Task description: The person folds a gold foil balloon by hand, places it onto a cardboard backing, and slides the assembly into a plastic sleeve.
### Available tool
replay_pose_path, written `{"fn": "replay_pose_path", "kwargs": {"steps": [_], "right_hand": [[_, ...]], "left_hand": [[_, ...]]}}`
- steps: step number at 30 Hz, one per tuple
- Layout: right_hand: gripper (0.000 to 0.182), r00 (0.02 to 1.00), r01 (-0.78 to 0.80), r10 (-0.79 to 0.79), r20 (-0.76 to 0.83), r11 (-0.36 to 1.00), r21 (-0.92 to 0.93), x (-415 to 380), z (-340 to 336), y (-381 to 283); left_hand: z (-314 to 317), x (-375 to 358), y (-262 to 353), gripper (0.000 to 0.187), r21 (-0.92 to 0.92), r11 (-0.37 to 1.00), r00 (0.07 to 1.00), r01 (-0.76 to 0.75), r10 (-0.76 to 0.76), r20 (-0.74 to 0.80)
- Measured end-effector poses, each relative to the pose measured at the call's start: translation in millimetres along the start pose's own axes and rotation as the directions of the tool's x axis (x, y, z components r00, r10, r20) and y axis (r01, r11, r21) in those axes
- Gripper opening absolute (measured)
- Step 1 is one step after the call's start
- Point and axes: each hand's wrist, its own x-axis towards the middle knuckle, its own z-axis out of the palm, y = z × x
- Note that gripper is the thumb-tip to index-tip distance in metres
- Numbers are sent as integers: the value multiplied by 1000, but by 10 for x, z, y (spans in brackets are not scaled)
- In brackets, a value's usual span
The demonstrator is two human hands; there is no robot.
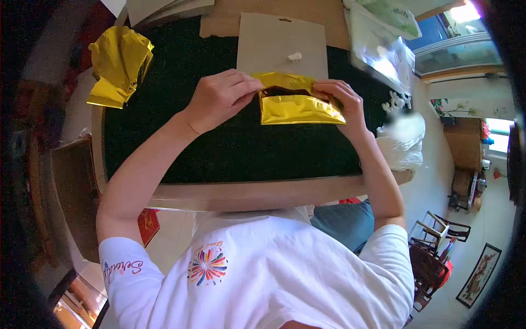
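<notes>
Left grip [227,94] on pouch [301,112], "Serend" sleeve [130,263]

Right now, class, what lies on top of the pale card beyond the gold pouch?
A small white lump lies on the pale card. The gold pouch and left hand hide the card's near end, so anything there cannot be seen.

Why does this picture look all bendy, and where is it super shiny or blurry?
In the head view, the room curves and tilts at the sides and the corners go black, probably from a wide lens; also in the head view, glare whitens the clear plastic, and the middle gold pouch gleams; a blurry smudge covers part of the white bundle.
</notes>
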Motion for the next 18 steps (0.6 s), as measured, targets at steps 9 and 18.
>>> {"fn": "replay_pose_path", "kwargs": {"steps": [9,18], "right_hand": [[37,801,-535,597,-31,739,409,325,-74,126],[50,637,-710,766,85,540,451,647,105,148]], "left_hand": [[-113,487,-49,19,-344,689,765,638,-616,187],[204,694,-694,15,-420,59,330,905,-722,608]]}}
